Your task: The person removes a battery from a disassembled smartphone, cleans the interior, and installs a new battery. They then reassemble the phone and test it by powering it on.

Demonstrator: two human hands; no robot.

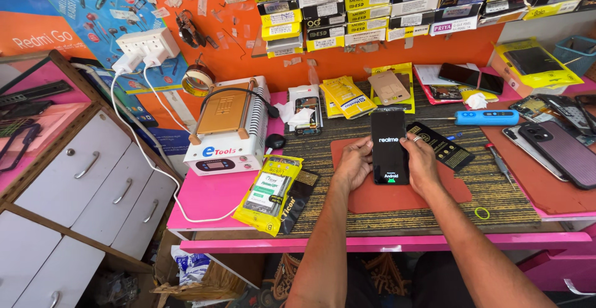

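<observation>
A black smartphone (389, 135) with a dark, lit screen is held upright over a red-brown work mat (385, 199). My left hand (354, 162) grips its left edge. Along the phone's right edge my right hand (421, 162) holds it, with a ring on one finger. Both forearms reach in from the bottom of the view.
A white heating machine (226, 128) stands at the left of the pink bench, a yellow packet (268, 193) in front of it. A blue electric screwdriver (484, 117), several phones (562, 149) and a screwdriver (498, 162) lie to the right. White drawers (93, 190) stand left.
</observation>
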